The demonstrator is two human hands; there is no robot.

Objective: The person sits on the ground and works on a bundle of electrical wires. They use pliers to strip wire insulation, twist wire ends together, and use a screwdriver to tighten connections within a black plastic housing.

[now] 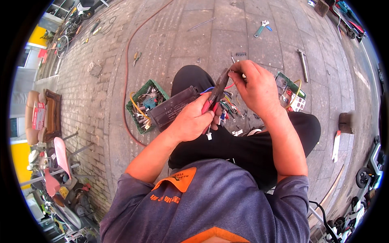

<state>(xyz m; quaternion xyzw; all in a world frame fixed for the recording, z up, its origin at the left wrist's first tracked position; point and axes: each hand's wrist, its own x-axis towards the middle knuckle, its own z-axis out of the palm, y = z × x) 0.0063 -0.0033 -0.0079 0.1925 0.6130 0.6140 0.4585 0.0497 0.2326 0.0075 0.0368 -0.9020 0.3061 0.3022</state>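
My left hand [194,120] is closed around a pair of pliers [221,86] with red handles, their dark jaws pointing up and to the right. At the jaw tips, the thumb and forefinger of my right hand [257,87] pinch a thin wire whose end is too small to make out. A black rectangular box [175,106] with printing on it rests by my left knee, partly behind my left hand. Blue and red wires [207,89] lead from it toward the pliers. A bundle of coloured wires [230,106] with small white connectors hangs below my hands.
Green baskets of tools and parts stand to the left [139,128] and right [304,95] of my knees. On the paving lie a hammer [303,65], an adjustable wrench [260,29], more pliers [136,59] and a long reddish hose [127,60]. A brown sofa [50,115] stands far left.
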